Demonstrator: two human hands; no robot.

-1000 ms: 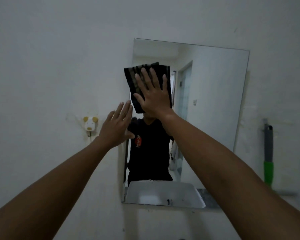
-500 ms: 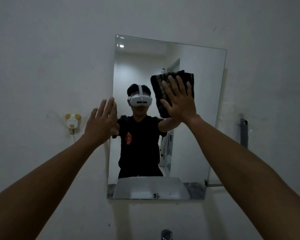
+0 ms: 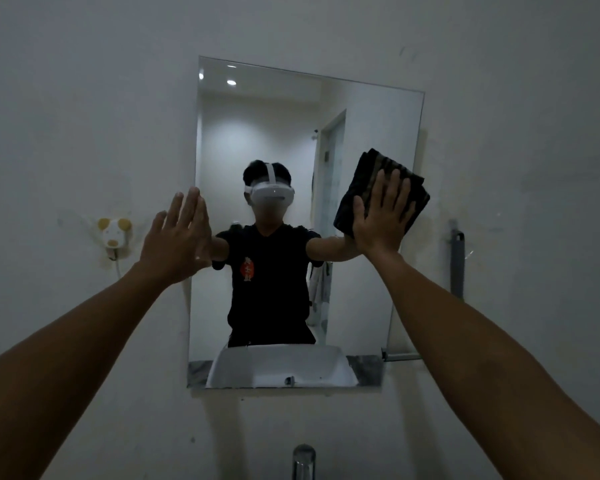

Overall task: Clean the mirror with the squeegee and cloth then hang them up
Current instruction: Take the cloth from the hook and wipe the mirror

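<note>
Dim bathroom wall with mirror [image 3: 291, 140]: right hand [image 3: 381, 216], fingers spread flat, presses the folded cloth [image 3: 388, 174] to the glass beneath its palm, left hand [image 3: 177, 244] open at the edge; unclamped, the cloth could slip down.

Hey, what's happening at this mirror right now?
A person is wiping the mirror. The right hand presses a folded dark cloth flat on the glass near its right edge. The left hand, open and empty, rests at the left edge. The squeegee hangs on the wall to the right.
</note>
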